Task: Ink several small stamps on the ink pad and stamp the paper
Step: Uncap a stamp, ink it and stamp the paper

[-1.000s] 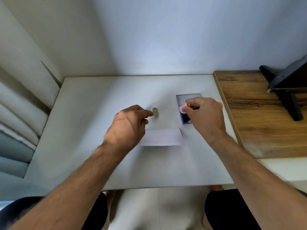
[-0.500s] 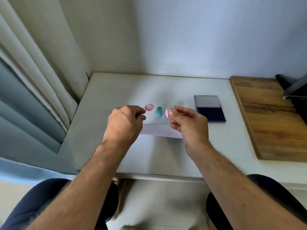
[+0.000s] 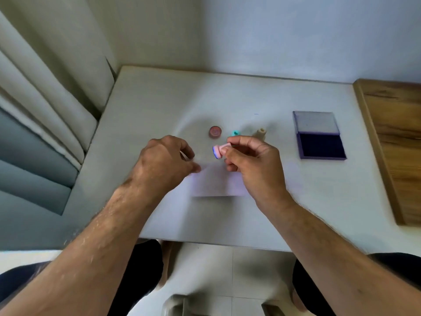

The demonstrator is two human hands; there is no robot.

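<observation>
Two bare forearms come up from the bottom edge, with dark-clad knees showing under the table (image 3: 141, 215) lip at about 6 o'clock. Table top is pale grey-white.

Closest thing on it is the paper (image 3: 216, 183), a small white slip lying flat near the middle, partly under both hands. It's blurry, so I can't tell if any prints are on it.

Left hand (image 3: 163, 164) sits at roughly 9 o'clock from the paper's centre, fingers loosely curled with the tips over the paper's left edge. I can't see anything gripped in it, and whether the tips actually press the sheet is hard to say.

Right hand (image 3: 250, 160) is at about 2 o'clock of the paper, pinching the pink stamp (image 3: 219, 151) between thumb and fingers. The stamp is tipped sideways, its round face turned toward 9 o'clock with a blue inked rim, held above the paper's far edge and not touching it.

Further back there's a loose row: a pinkish-red round stamp (image 3: 215, 131) at 11 o'clock from the held one, a teal stamp (image 3: 235, 133) just behind the right fingers, mostly hidden, and a beige stamp (image 3: 260, 134) standing upright at 1 o'clock.

Off at 3 o'clock is the ink pad (image 3: 321, 148), lid (image 3: 315, 122) flipped open toward the wall, dark blue pad exposed. A wooden board (image 3: 396, 142) lies past it on the right, curtain folds (image 3: 45, 106) at 9 o'clock.
</observation>
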